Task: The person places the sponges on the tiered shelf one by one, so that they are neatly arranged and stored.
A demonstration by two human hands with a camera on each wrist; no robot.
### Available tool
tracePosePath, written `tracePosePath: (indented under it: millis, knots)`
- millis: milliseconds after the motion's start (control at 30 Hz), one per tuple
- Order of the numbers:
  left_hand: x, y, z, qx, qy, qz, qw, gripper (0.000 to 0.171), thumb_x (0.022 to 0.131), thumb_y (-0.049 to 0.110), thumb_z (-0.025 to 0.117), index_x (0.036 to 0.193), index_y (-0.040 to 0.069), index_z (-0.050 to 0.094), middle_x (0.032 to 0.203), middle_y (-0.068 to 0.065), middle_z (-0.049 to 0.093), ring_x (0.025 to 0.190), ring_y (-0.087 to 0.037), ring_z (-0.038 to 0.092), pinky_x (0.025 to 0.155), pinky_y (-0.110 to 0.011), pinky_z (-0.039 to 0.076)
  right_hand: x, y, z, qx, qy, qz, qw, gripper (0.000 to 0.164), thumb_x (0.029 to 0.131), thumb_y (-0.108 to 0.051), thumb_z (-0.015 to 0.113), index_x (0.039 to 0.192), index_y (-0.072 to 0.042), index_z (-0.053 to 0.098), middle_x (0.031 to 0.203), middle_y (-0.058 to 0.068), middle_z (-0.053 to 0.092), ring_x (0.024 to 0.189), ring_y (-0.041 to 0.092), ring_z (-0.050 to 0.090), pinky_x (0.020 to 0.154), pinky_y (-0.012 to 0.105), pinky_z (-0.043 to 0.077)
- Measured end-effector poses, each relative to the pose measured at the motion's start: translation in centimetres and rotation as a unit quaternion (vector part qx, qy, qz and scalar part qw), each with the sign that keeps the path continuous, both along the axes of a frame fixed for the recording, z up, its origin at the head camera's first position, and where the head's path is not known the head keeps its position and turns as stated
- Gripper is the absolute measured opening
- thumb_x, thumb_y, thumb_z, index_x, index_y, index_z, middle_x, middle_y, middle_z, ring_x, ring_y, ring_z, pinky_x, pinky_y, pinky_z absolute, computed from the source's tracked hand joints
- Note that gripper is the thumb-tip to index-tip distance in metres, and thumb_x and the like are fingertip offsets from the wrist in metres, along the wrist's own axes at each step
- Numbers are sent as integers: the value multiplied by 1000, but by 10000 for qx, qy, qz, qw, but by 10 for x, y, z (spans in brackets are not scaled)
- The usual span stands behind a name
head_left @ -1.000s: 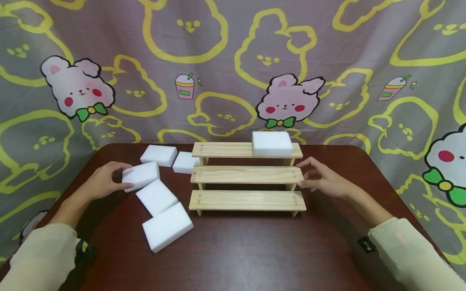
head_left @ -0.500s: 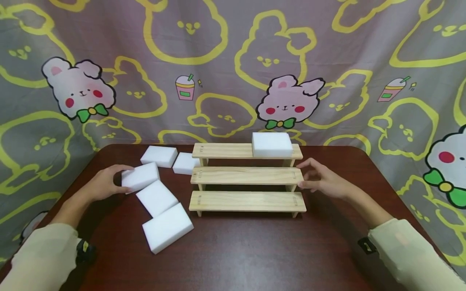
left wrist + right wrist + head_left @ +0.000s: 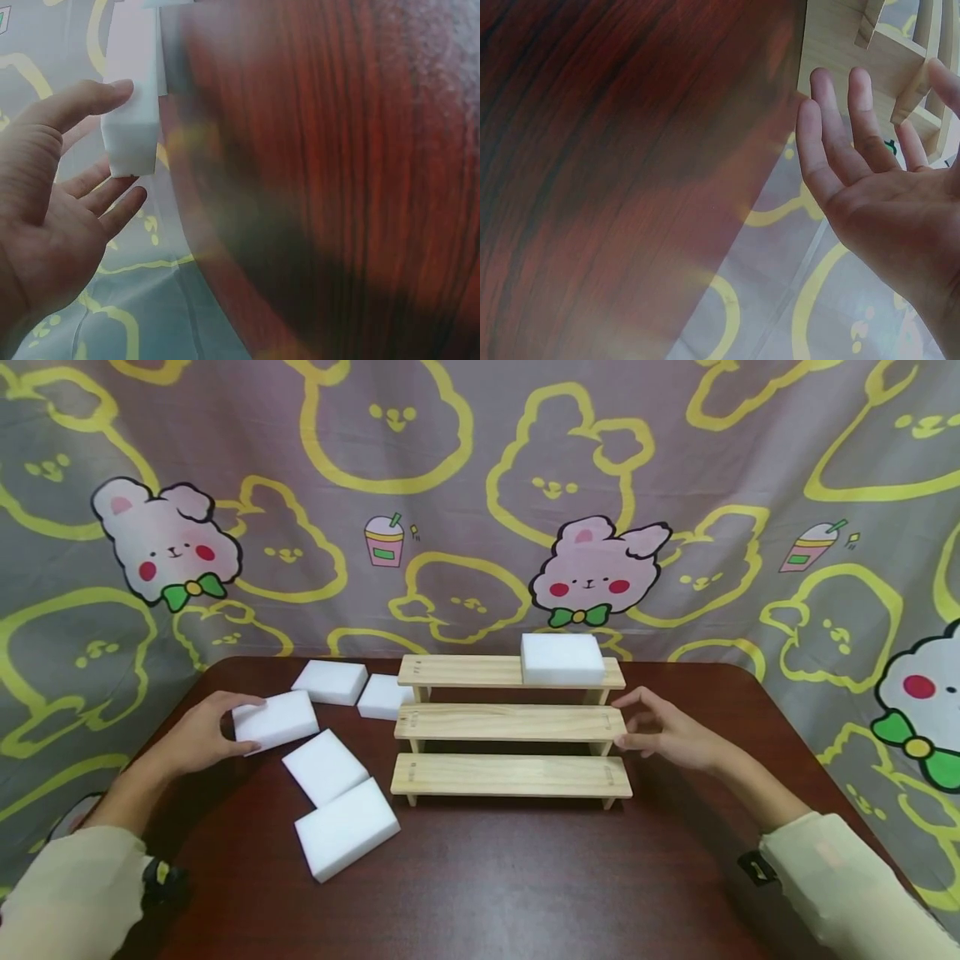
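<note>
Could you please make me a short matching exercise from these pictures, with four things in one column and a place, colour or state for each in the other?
Column one:
1. Rack
2. Right hand
3. Table
4. Left hand

Column two:
A. Dark red-brown
B. Gripping a white block
C. Three tiers of pale wood
D. At the right end of the rack

Right pairs: 1-C, 2-D, 3-A, 4-B
</note>
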State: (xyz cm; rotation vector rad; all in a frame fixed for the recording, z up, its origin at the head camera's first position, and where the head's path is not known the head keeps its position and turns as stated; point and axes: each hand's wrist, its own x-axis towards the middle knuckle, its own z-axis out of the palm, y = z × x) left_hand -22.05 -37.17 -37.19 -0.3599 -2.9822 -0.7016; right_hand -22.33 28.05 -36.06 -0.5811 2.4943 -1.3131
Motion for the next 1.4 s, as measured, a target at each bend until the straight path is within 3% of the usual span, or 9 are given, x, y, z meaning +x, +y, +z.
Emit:
tracePosePath:
  millis: [300, 533, 1200, 1400]
  knots:
    - [4, -2, 10, -12, 296, 49, 9995, 64, 77, 11, 91, 129, -9, 59, 119, -33, 48, 100, -44, 46, 77, -52, 47, 0, 0, 0, 12, -38, -15, 10000, 52, 96, -10, 71, 137, -1, 41, 98, 15, 66, 94, 39, 66, 76, 47, 56]
    - [6, 2, 17, 37, 474, 53, 9989, 62, 79, 12, 89, 129, -8, 59, 116, -30, 49, 97, -42, 47, 71, -43, 47, 0, 0, 0, 39, -34, -21, 10000, 52, 96, -10, 72, 138, -1, 41, 98, 15, 65, 94, 38, 66, 76, 46, 56]
    - [5, 38, 28, 209, 799, -284, 9962, 59, 78, 15, 87, 129, -5, 64, 119, -28, 52, 97, -37, 50, 70, -40, 50, 1, -1, 1, 37, -41, -25, 10000, 52, 97, -11, 71, 138, -1, 40, 98, 17, 65, 94, 37, 67, 76, 45, 56]
    - [5, 51, 31, 282, 943, -456, 9941, 59, 78, 13, 88, 130, -4, 64, 120, -28, 53, 101, -41, 52, 77, -54, 52, 0, 0, -1, 17, -58, -30, 10000, 52, 97, -10, 71, 138, -1, 40, 97, 16, 64, 94, 37, 67, 76, 44, 56]
